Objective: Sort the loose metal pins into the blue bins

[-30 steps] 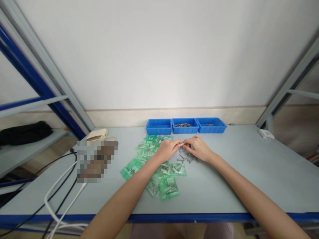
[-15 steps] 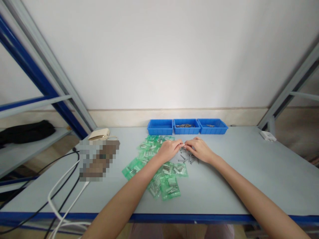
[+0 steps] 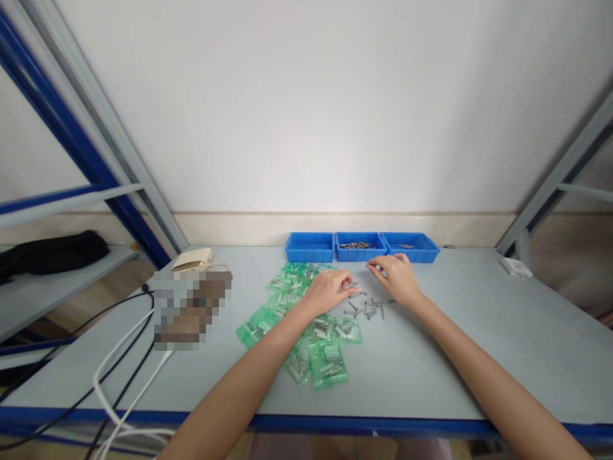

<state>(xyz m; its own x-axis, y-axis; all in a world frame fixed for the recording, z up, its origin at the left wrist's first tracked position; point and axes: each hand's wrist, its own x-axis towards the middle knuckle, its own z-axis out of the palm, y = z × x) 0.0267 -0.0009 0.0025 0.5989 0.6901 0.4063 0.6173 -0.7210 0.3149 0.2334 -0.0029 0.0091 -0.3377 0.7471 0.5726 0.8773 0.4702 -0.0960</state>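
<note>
My left hand [image 3: 330, 291] is above the right edge of green plastic packets [image 3: 287, 297] that hold screws and pale pieces. Its fingers are curled beside loose screws [image 3: 368, 308], pinching something too small to name. My right hand [image 3: 395, 276] is raised just in front of the trays, thumb and forefinger pinched on a thin screw [image 3: 366, 264]. Behind the hands stand three blue trays in a row. The left tray [image 3: 310, 248] looks empty, the middle tray [image 3: 361, 255] holds many screws, and the right tray [image 3: 410, 254] has a few.
At the left of the table [image 3: 460, 358] lie a cream box [image 3: 193, 259], a blurred brown item [image 3: 191, 313] and white and black cables [image 3: 103, 377]. A small white item [image 3: 516, 268] sits at the far right. Metal posts flank the table.
My hands have moved apart. The right hand has gone up and to the right, towards the trays, with the thin screw. More of the loose screws now show between the hands.
</note>
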